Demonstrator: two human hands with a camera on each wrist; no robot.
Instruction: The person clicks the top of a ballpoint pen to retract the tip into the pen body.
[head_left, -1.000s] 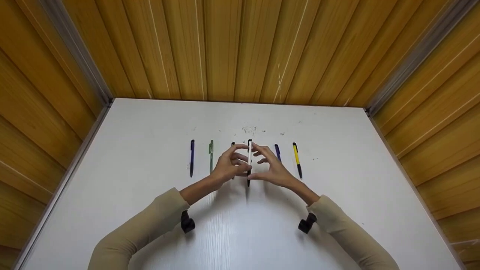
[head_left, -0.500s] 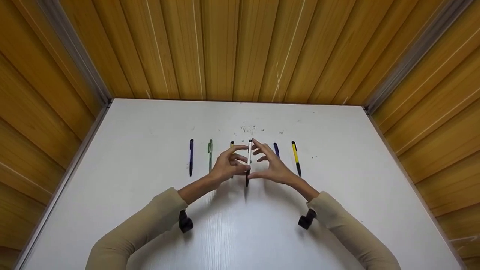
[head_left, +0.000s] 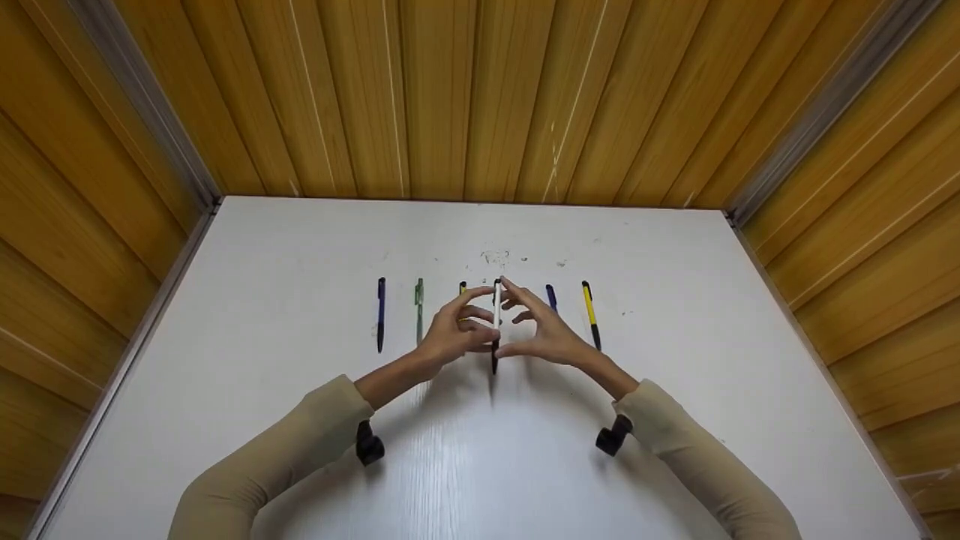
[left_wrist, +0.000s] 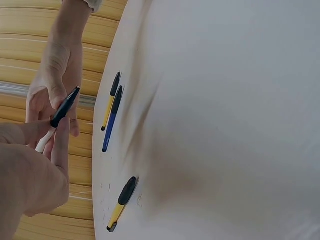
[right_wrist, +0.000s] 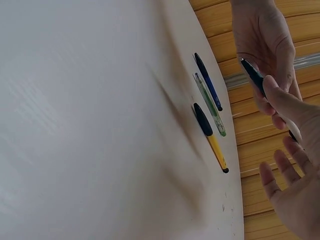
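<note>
A white pen (head_left: 496, 307) with a black grip is held up above the table, its dark tip slanting toward the person. The left hand (head_left: 450, 337) pinches it around the grip, thumb on the near side. From the other side, the right hand (head_left: 547, 337) has its thumb at the black grip and its index fingertip at the top end; its remaining fingers are spread off the pen. In the right wrist view the right thumb lies across the black grip (right_wrist: 254, 75). Both hands partly cover a yellow-and-black pen (head_left: 463, 286) and a blue pen (head_left: 551, 295) lying behind.
On the white table (head_left: 480, 465), a dark blue pen (head_left: 381, 315) and a green clear pen (head_left: 419, 296) lie left of the hands. Another yellow-and-black pen (head_left: 590, 311) lies to the right. Dark marks (head_left: 495, 258) spot the tabletop beyond. Wood-patterned walls (head_left: 472, 97) enclose the far side and both flanks.
The right index fingertip has come up to the pen's top end. Both hands otherwise keep nearly the same place, and the view has shifted slightly.
</note>
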